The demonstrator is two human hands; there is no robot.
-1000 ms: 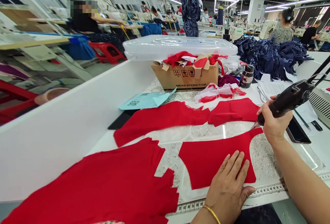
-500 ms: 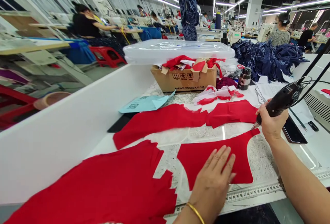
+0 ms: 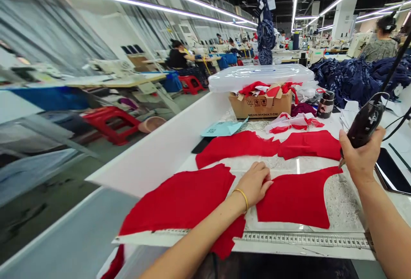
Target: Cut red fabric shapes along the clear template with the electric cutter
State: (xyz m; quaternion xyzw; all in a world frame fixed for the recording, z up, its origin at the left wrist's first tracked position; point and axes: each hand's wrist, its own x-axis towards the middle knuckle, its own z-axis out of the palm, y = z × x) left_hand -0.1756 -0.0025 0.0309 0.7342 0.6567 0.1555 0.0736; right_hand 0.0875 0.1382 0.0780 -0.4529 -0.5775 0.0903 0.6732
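My right hand (image 3: pixel 364 152) grips a black corded handheld tool (image 3: pixel 366 123). Its pointed metal tip is at the narrow upper right corner of a cut red fabric piece (image 3: pixel 297 200). At that piece's left edge, my left hand (image 3: pixel 255 182), with a gold bangle on the wrist, has its fingers bunched and curled down; the fingertips are partly hidden. A larger red fabric piece (image 3: pixel 180 200) lies to the left, partly under my left forearm and over the table's front edge. Behind lie two more red pieces, a long one (image 3: pixel 234 146) and a shorter one (image 3: pixel 310 143).
A measuring tape (image 3: pixel 302 239) runs along the front edge. Behind stand a cardboard box (image 3: pixel 260 107) of scraps, a clear plastic lid (image 3: pixel 260 78), a dark jar (image 3: pixel 325 104) and a navy fabric heap (image 3: pixel 353 78). A phone (image 3: pixel 393 170) lies at right. A white side panel (image 3: pixel 167 150) borders the left.
My left hand has moved from flat on the middle of the red piece to its left edge, fingers now curled. The tool tip stays near the upper right corner. The view has turned left.
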